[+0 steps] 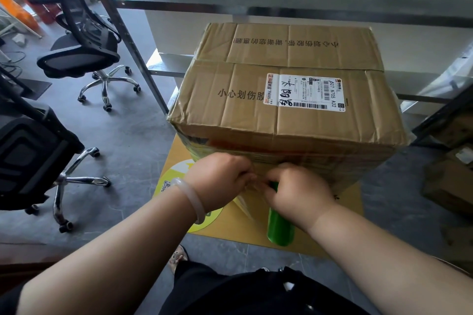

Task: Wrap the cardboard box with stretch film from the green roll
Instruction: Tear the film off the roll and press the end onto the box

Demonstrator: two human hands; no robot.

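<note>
Both your hands meet at the near face of the cardboard box [281, 71], which sits on a yellow board [345, 212]. Your left hand [220, 176] pinches the clear stretch film [245, 202] against that face. Your right hand [299, 192] curls around the upper part of the green roll [280, 227], which stands roughly upright just in front of the box.

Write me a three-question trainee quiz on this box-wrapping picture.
1. True or false: the shipping label is stuck on the top of the box.
2. The right hand grips: A) a knife, B) the green roll, C) a pen.
3. Fill in: the box stands on a ___ board.
Key: 1 true; 2 B; 3 yellow.
</note>
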